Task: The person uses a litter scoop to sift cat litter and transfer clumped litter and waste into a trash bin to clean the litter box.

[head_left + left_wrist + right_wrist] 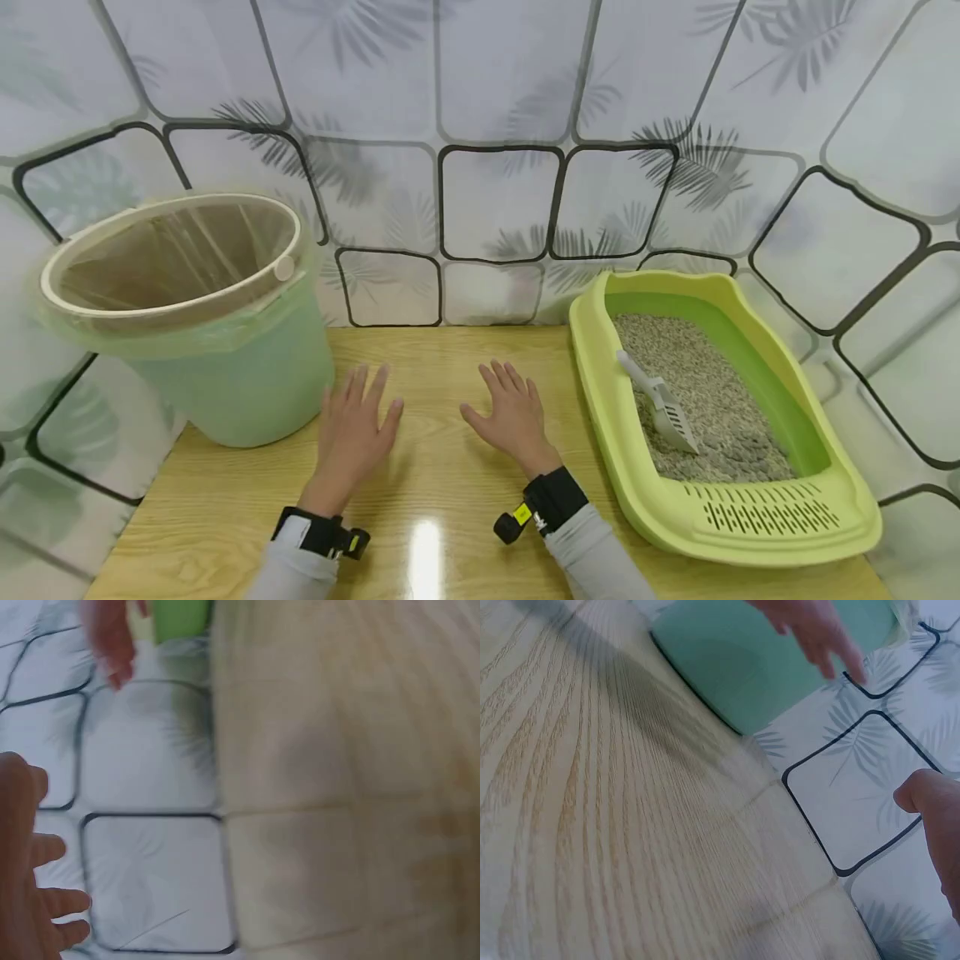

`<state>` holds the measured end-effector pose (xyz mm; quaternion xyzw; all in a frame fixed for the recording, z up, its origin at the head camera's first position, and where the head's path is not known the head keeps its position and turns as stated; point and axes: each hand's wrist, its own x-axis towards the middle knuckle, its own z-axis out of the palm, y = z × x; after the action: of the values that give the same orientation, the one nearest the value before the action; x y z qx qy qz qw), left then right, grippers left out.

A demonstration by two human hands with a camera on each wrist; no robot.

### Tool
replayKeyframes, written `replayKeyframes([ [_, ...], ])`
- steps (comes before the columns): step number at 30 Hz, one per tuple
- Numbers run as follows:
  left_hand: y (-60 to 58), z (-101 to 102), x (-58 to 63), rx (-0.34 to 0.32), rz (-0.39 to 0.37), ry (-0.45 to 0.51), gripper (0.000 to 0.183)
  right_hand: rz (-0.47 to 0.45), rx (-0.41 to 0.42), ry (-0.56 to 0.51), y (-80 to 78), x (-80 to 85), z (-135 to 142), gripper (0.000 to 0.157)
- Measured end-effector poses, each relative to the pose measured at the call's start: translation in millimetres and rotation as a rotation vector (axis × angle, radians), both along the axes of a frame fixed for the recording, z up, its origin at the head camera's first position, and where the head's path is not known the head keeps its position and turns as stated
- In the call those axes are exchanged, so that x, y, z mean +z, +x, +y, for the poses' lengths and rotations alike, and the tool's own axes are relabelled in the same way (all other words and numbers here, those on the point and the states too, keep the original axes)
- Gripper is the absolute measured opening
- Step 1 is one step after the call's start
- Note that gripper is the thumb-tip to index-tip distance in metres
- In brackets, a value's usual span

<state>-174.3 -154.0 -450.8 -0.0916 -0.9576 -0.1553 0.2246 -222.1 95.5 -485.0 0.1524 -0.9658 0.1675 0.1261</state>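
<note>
My left hand [352,442] is over the wooden table with its fingers spread and nothing held, just right of the green trash bin [247,392]. Palm down and fingers spread, my right hand [513,415] is also empty, left of the yellow-green litter box [750,533]. Inside the box, a grey slotted litter scoop [663,407] lies on the cat litter [697,375], its handle leaning on the left rim. Darker clumps [750,450] show near the front of the litter. A clear liner bag [187,340] is folded over the bin's rim.
The wooden table [442,492] runs back to a wall covering [502,200] with outlined shapes and leaf prints. The bin stands at the table's left edge, the litter box at the right. Both wrists wear black straps [557,500] with small cameras.
</note>
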Motion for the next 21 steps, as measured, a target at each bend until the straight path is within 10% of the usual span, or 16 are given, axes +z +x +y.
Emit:
replayKeyframes([
  [5,21.7,-41,82.8,0.038,0.667,0.135,0.049,0.000,0.003,0.010,0.1,-0.8,4,0.073],
  [8,26.5,-73,130.6,0.128,0.874,0.157,0.046,0.028,0.006,0.022,2.1,2.8,10,0.073],
  [11,17.5,-109,146.9,0.181,0.828,0.128,0.048,0.069,0.017,0.028,10.4,13.7,16,0.073],
  [16,-5.5,-153,136.4,0.173,0.649,0.043,0.051,0.173,0.041,0.039,49.2,48.9,29,0.071],
  [21,-14.1,-169,141.6,0.168,0.720,-0.070,0.051,0.412,0.048,0.051,102.3,85.6,71,0.063],
])
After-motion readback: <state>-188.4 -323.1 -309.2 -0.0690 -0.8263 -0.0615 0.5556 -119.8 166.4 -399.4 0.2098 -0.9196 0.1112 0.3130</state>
